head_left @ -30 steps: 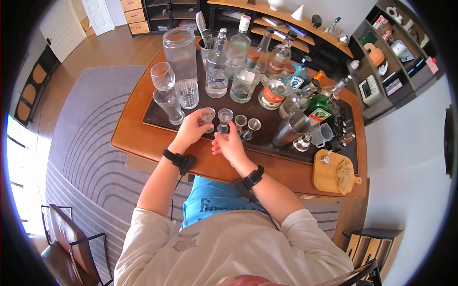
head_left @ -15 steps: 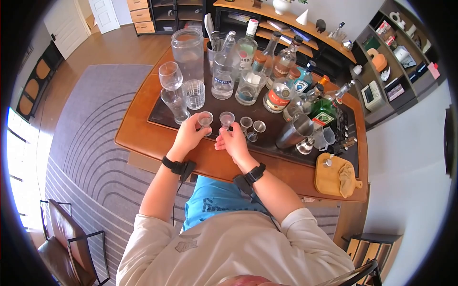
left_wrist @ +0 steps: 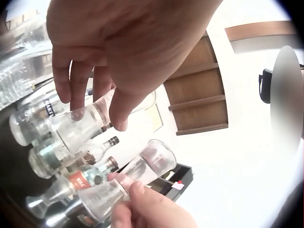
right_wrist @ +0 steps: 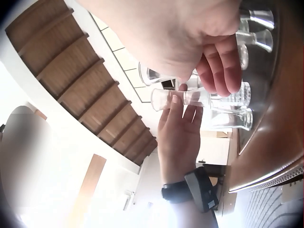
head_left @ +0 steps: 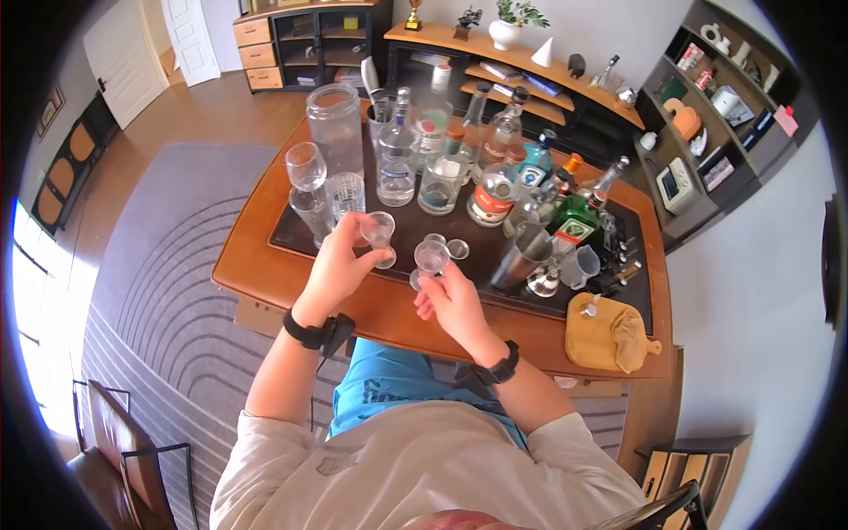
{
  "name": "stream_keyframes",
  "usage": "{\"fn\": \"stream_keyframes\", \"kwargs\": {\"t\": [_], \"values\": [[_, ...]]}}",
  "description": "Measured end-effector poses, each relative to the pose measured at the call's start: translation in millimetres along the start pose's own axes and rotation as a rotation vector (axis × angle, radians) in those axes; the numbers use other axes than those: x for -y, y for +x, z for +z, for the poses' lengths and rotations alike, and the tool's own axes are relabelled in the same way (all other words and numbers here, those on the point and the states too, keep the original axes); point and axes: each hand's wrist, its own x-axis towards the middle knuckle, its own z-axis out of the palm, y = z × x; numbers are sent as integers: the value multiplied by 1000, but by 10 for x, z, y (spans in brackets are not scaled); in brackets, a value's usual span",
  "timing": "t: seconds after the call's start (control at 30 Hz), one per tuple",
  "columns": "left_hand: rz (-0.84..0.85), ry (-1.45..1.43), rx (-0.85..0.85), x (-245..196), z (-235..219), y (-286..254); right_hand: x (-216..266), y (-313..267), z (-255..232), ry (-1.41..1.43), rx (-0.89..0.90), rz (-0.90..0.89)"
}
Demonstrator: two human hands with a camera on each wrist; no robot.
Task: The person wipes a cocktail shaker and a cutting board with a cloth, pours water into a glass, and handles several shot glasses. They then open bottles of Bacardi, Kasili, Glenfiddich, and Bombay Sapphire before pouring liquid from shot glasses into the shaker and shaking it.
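A clear hourglass-shaped jigger (head_left: 378, 230) is pinched by my left hand (head_left: 336, 265), thumb on one side and fingers on the other. My right hand (head_left: 458, 305) pinches a second clear jigger (head_left: 431, 257) at its narrow waist. In the left wrist view this second jigger (left_wrist: 99, 198) is tilted, with the right thumb and finger at the waist. Both jiggers are held over the table's near part, a short gap apart. Just behind the right one is a metal jigger (head_left: 458, 250); another beside it is mostly hidden.
Left of the bottles (head_left: 395, 177) are a large jar (head_left: 335, 124), a cut-glass tumbler (head_left: 345, 193) and stemmed glassware (head_left: 306, 168). Right of my hands stand a metal shaker (head_left: 523, 256) and a plastic measuring cup (head_left: 580, 268). A wooden board (head_left: 590, 334) with a cloth lies at the table's right corner.
Both hands have lifted the two clear jiggers from the dark mat toward me. The right one has moved rightward, now overlapping the metal jiggers, and the gap between the hands has widened.
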Motion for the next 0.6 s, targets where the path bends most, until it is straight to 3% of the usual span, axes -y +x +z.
{"fn": "stream_keyframes", "kwargs": {"t": [0.17, 0.27, 0.37, 0.6], "values": [[64, -183, 128, -420, 341, 100, 317, -447, -709, -152, -97, -37], [137, -177, 191, -589, 605, 198, 475, -638, -1192, -243, -192, -33], [103, -126, 240, -769, 793, 325, 530, -701, -1746, -348, -261, -24], [190, -33, 239, -753, 1137, 651, 753, -697, -2394, -557, -284, -5]]}}
